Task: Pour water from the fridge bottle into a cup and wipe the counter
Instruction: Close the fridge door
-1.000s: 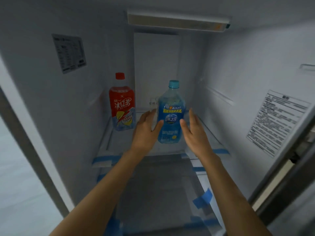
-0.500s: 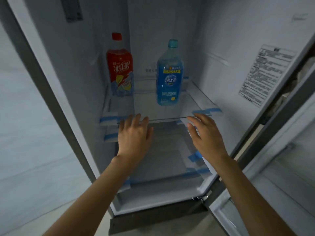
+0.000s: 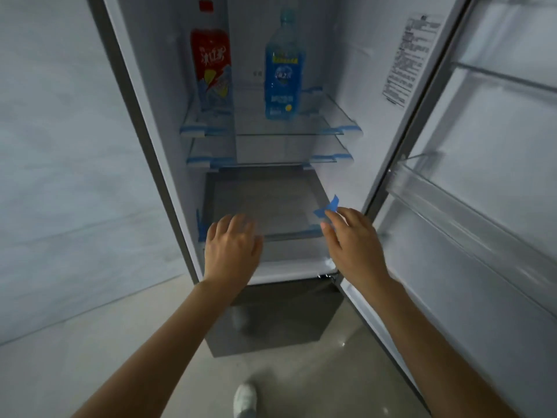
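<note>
The blue water bottle point(image 3: 284, 67) stands upright on the top glass shelf point(image 3: 328, 116) of the open fridge, at about twelve o'clock in the head view. Its label print is blurred and cannot be read. At its nine o'clock, apart from it, stands a red drink bottle point(image 3: 212, 63), its neck partly lost in the dim light. Both hands hang well below the bottles at the fridge's lower section, holding nothing: the left hand point(image 3: 232, 251) with fingers relaxed, the right hand point(image 3: 354, 245) with fingers loosely spread near a strip of blue tape point(image 3: 327, 208). At three o'clock the open door point(image 3: 482, 191) is cut off by the frame edge. A white shoe point(image 3: 245, 399) shows at six o'clock.
</note>
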`<state>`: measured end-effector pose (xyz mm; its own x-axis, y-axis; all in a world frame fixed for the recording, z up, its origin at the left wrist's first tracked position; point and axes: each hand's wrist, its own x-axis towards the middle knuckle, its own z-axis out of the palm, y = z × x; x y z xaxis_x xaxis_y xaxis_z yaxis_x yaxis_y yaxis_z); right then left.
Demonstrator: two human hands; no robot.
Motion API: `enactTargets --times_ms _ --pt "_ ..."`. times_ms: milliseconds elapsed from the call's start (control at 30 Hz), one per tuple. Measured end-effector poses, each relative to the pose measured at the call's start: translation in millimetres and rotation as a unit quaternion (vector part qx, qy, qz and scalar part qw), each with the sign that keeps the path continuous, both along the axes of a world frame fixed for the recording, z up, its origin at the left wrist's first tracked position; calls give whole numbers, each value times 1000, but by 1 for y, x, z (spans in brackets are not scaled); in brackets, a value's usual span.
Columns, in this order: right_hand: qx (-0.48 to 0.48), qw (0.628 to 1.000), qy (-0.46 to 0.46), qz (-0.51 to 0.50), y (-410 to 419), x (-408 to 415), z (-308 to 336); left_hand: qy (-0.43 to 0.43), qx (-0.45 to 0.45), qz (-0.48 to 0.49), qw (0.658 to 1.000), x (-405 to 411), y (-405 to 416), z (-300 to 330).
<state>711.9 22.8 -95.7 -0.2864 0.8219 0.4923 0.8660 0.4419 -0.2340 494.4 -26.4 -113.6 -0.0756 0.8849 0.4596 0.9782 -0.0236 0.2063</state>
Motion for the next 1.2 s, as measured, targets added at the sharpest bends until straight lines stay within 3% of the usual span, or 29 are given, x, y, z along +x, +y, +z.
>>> enactTargets --times_ms 267,667,1200 --pt "-102 994 -28 -29 -119 62 -36 -7 -80 -20 997 59 -106 -30" --pt "-99 986 -26 -132 -231 118 -71 47 -70 -133 987 110 -168 -66" --pt "-84 941 -1 -327 -357 235 -67 30 -120 -335 934 252 -224 -69"
